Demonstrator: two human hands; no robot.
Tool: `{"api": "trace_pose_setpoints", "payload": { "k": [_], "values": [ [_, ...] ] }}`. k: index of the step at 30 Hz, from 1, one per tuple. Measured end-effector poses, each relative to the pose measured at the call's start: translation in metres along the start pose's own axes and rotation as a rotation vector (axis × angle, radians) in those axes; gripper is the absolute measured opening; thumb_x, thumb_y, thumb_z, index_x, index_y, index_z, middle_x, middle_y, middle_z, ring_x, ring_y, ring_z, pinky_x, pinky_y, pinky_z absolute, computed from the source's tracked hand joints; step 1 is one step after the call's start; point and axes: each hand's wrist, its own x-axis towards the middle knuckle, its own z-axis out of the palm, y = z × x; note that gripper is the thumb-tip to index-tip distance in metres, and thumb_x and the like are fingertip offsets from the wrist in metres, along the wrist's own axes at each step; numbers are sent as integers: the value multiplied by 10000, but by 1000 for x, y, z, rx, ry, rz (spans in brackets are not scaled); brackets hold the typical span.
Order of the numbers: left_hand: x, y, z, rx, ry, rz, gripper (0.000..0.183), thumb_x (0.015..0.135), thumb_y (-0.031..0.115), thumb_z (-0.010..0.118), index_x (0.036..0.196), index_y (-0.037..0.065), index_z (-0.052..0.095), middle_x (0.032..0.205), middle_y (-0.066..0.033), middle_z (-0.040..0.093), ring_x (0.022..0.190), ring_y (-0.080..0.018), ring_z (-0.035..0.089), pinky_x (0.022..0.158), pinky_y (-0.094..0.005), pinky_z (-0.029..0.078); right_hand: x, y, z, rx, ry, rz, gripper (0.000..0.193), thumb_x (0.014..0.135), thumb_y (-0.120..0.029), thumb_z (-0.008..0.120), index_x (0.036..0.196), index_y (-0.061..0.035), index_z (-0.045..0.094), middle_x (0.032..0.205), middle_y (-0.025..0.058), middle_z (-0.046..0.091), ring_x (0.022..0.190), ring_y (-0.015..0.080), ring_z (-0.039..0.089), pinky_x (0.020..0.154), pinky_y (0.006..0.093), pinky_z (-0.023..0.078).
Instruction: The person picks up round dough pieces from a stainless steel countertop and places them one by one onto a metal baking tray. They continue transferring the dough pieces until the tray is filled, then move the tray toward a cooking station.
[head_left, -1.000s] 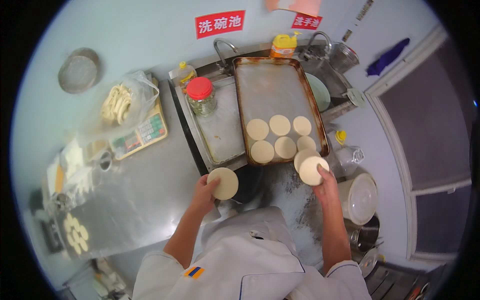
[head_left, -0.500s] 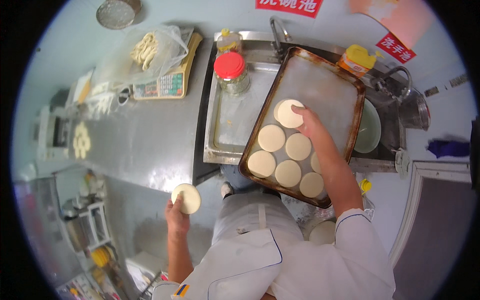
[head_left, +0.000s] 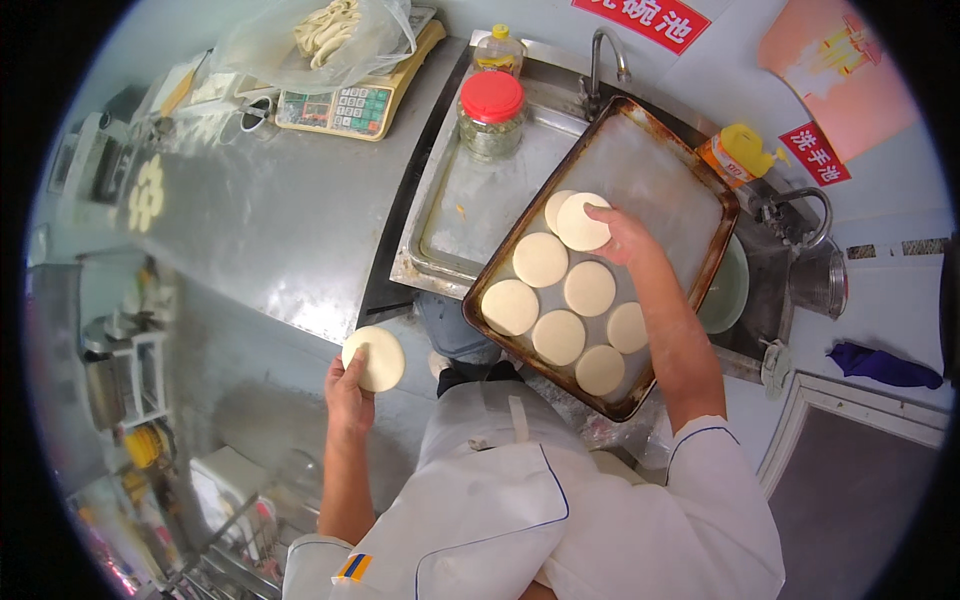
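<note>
The 2 hands are well apart, each clamped on a pale dough round. The left hand (head_left: 348,398) grips its round (head_left: 378,362), thumb on top, just off the near corner of the metal table (head_left: 250,235). The right hand (head_left: 626,238) pinches another round (head_left: 580,225) above the baking tray (head_left: 655,165); a further round (head_left: 556,208) peeks from beneath, whether held or lying I cannot tell. Another 6 rounds (head_left: 540,260) lie flat toward the tray's near end. Left of the tray stands a red-lidded jar (head_left: 491,135); a scale (head_left: 362,112) sits on the table.
</note>
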Motion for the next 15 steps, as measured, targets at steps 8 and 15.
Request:
{"api": "trace_pose_setpoints", "payload": {
  "k": [8, 15],
  "values": [
    [1, -3, -6, -15, 28, -15, 306, 984, 143, 669, 1251, 29, 573, 1209, -97, 679, 1087, -196, 669, 948, -357, 557, 16, 12, -10, 45, -49, 0, 542, 964, -200, 680, 1429, -20, 469, 1413, 177, 558, 1289, 350, 573, 1075, 556, 483],
    [-4, -7, -13, -36, 76, -10, 273, 960, 147, 710, 1175, 44, 578, 1128, -89, 693, 1014, -186, 684, 893, -347, 580, -18, 12, -57, 96, 33, -33, 520, 952, -187, 691, 1398, -21, 481, 1351, 166, 591, 1228, 343, 610, 1024, 550, 517]
  ]
}}
